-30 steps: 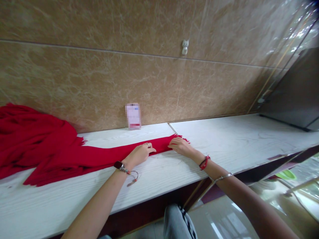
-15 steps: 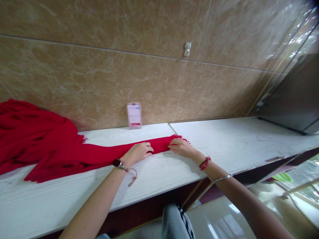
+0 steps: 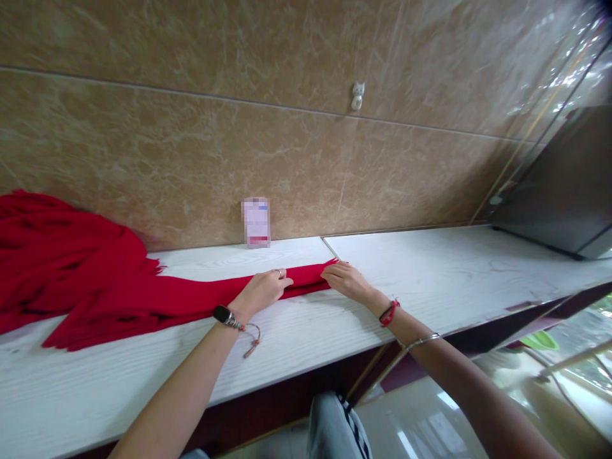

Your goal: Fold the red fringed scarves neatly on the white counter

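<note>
The red cloth point(image 3: 191, 296) lies on my white, wood-grained surface point(image 3: 430, 280), bunched into a soft, rumpled heap at the left and drawn out into a long, narrow strip towards the right. It is one deep, even red, matt, with darker creases through the heap. Short fringe shows at the strip's right end and again beside the heap; a layered, pointed corner hangs out towards the near edge. Between my hands the near side of the strip is folded up, leaving a dark gap along the fold.

My left hand point(image 3: 262, 292) pinches the strip midway, thumb and fingers drawn together on its near side. My right hand point(image 3: 345, 279) pinches it at the fringed end, fingers close together and covering part of the fringe.

Beyond the surface on the right sits a pale green bowl-like container point(image 3: 541, 340); I cannot make out what, if anything, it holds. A dark grey box-like unit point(image 3: 564, 185) stands at the surface's far right end, its inside hidden from me. A pale pink, blurred-out rectangle point(image 3: 257, 223) stands upright at the back, against the brown marbled wall point(image 3: 167, 159).
</note>
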`<action>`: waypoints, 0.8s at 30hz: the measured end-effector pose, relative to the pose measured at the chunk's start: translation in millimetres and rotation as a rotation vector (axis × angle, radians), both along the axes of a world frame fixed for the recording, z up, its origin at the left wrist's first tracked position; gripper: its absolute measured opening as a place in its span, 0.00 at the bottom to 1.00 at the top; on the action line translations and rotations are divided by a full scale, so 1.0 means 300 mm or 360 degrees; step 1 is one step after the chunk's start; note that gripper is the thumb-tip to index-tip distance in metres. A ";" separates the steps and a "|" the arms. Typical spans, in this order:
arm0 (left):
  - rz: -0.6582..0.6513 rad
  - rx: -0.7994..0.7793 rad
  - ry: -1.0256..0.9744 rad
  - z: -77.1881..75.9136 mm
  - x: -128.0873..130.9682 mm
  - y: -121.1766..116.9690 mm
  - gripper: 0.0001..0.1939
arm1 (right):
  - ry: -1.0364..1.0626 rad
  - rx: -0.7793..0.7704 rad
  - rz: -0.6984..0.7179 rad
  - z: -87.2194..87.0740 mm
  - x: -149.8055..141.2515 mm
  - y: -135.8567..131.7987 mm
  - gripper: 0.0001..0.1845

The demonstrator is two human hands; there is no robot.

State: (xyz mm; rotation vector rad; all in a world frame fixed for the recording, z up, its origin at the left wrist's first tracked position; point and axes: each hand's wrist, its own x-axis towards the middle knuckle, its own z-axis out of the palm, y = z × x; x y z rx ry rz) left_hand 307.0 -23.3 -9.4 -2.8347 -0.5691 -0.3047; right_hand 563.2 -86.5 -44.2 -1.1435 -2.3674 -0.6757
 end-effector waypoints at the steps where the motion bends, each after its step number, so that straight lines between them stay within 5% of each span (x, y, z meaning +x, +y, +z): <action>1: -0.0017 -0.0004 0.0018 0.001 0.000 -0.002 0.13 | -0.0013 0.0009 0.0025 -0.002 0.001 -0.001 0.13; 7: -0.0127 -0.0072 0.0083 -0.011 -0.002 -0.007 0.13 | -0.0174 -0.0111 0.0100 -0.026 0.007 -0.003 0.13; 18: -0.0015 -0.0227 0.0035 -0.001 -0.002 -0.016 0.13 | 0.0138 -0.0383 -0.0112 -0.017 -0.008 -0.016 0.11; 24: -0.0084 -0.0059 0.0112 -0.016 0.004 -0.033 0.13 | 0.0090 -0.0420 -0.0084 -0.007 -0.017 -0.037 0.10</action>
